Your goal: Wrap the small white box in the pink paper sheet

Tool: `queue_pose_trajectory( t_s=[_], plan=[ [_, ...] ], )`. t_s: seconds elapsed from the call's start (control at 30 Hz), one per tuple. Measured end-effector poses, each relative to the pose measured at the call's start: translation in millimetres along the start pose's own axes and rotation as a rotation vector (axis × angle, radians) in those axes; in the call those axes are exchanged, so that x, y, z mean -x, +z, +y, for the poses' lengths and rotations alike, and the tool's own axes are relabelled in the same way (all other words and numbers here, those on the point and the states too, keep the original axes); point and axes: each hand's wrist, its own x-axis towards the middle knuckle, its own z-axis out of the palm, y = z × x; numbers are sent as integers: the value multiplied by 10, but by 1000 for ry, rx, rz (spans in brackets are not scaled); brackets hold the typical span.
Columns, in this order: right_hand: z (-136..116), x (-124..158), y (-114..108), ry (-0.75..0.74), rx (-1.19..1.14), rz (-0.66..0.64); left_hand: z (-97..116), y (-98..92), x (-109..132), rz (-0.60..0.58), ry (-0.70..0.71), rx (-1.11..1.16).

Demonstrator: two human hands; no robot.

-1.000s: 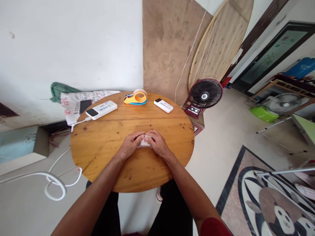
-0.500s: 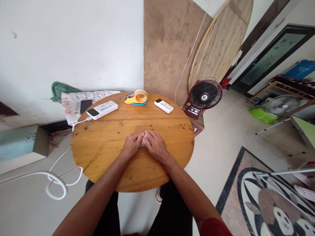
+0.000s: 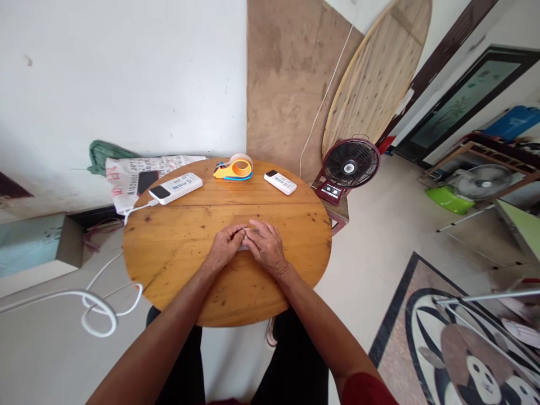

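Note:
Over the middle of the round wooden table (image 3: 169, 247), my left hand (image 3: 225, 244) and my right hand (image 3: 266, 247) meet. Between them is a small whitish object (image 3: 243, 246), mostly covered by the fingers, so its kind is unclear. The left thumb and fingers pinch its left side. My right thumb and fingers close on its right side, with the index finger slightly lifted at the top. Farther back stand an orange and blue tape dispenser (image 3: 233, 169), a large white power bank (image 3: 176, 188) and a smaller white device (image 3: 280, 182).
A white cable (image 3: 99, 306) runs from the power bank off the table's left edge. A dark red fan (image 3: 351, 166) stands on a stool (image 3: 337, 214) to the right. Behind the table are a wall and a leaning round wooden board (image 3: 379, 73).
My right fingers have shifted and lifted slightly around the small whitish object. The left hand stays nearly in place, and the things on the table have not moved.

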Motion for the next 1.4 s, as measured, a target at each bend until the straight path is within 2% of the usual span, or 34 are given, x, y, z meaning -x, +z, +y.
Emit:
queue_pose_trajectory(
  t_s=[0.07, 0.2, 0.27, 0.5, 0.7, 0.97, 1.17, 1.4],
  plan=[
    [12, 2, -16, 20, -37, 51, -5, 1, 2, 10, -11, -1],
    [66, -7, -57, 117, -158, 264, -17, 7, -2, 39, -41, -24],
    [90, -16, -66, 151, -191, 315, -16, 9, -4, 36, -44, -23],
    [82, -17, -18, 203, -217, 166, 32, 9, -4, 38, -41, -6],
    [124, -17, 21, 257, -232, 122, 7, 12, -12, 22, -32, -1],
    [171, -40, 111, 266, -365, 187, 6, 29, -10, 18, -51, 63],
    [223, -145, 197, 274, -543, 264, 3, 31, -34, 17, 3, 96],
    [222, -174, 188, 188, -444, 284, 13, 13, -43, -101, 29, 118]
  ],
)
